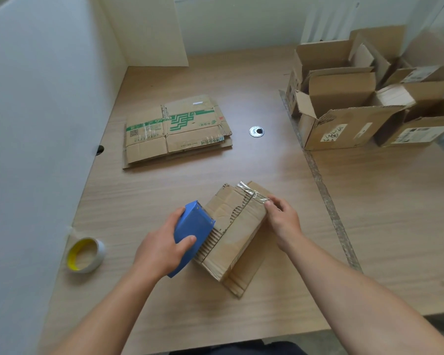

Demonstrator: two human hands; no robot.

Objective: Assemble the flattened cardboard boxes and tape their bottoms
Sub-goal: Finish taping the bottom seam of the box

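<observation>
A small worn cardboard box (237,234) lies on the wooden table in front of me, its flaps closed and torn in places. My left hand (162,245) grips a blue tape dispenser (191,233) against the box's left side. My right hand (283,221) pinches a strip of clear tape (251,192) at the box's far right edge; the strip runs across the far end of the box. A stack of flattened boxes with green print (176,130) lies further back on the left.
A roll of tape with a yellow core (86,254) sits at the left near the white partition. Several assembled open boxes (349,108) crowd the back right. A round cable grommet (256,131) is in the table's middle. A metal seam (323,190) joins two tables.
</observation>
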